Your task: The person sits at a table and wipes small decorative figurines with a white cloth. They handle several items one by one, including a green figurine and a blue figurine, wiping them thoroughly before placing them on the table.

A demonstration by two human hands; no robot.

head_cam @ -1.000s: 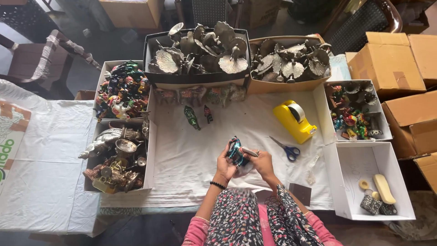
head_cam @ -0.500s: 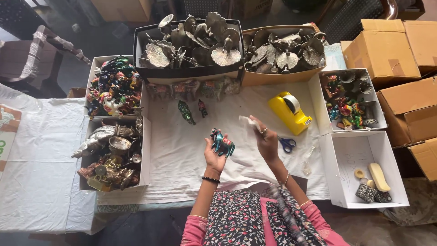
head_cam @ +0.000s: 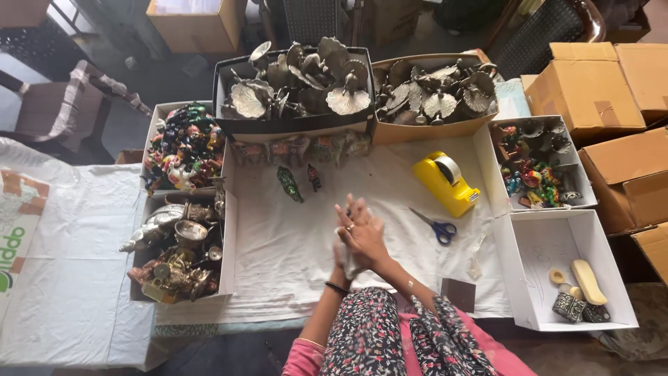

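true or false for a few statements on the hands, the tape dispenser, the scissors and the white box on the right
1. Both hands are pressed together over the white cloth. True.
2. The yellow tape dispenser lies inside a box. False: it sits on the cloth.
3. The blue-handled scissors lie right of the hands. True.
4. The white box nearest the right hand is packed full. False: it holds only a few small items in one corner.
5. The right hand holds the scissors. False: they lie apart.
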